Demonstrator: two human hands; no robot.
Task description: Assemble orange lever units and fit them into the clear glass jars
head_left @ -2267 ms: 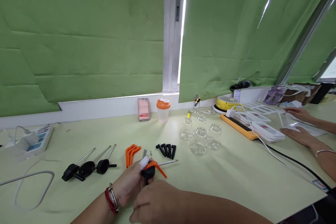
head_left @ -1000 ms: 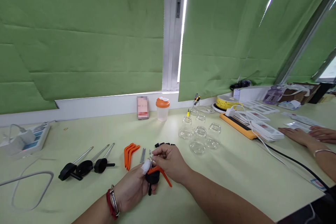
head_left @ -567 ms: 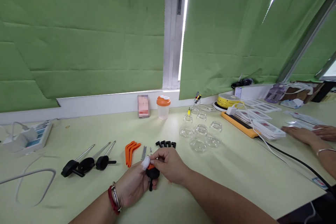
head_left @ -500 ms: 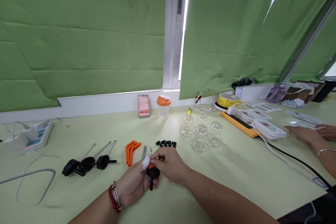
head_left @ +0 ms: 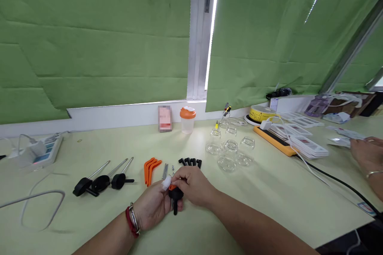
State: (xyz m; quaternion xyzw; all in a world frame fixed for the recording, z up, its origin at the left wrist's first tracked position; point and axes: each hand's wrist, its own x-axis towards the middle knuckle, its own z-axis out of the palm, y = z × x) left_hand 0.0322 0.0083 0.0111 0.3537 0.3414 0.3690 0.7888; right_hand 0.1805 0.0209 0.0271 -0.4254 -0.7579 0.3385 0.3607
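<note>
My left hand, its thumb tip wrapped in white, is closed around a round black cap with a black stem pointing down. An orange piece shows at the top of the cap. My right hand pinches at that orange piece, its fingertips meeting the left thumb; whatever lies between them is hidden. Left of my hands lie three black caps with metal rods. Just beyond are boomerang-shaped orange pieces, thin metal rods and several black elbow-shaped pieces.
Several clear glass jars stand to the right, with an orange-lidded cup farther back. A yellow-edged power strip and stacked white cards lie beyond. Another person's hands work at far right. A white cable loops at left.
The view has shifted slightly. My hands keep the same grip on the cap, which has turned a little. The other person's hands have drawn to the right.
</note>
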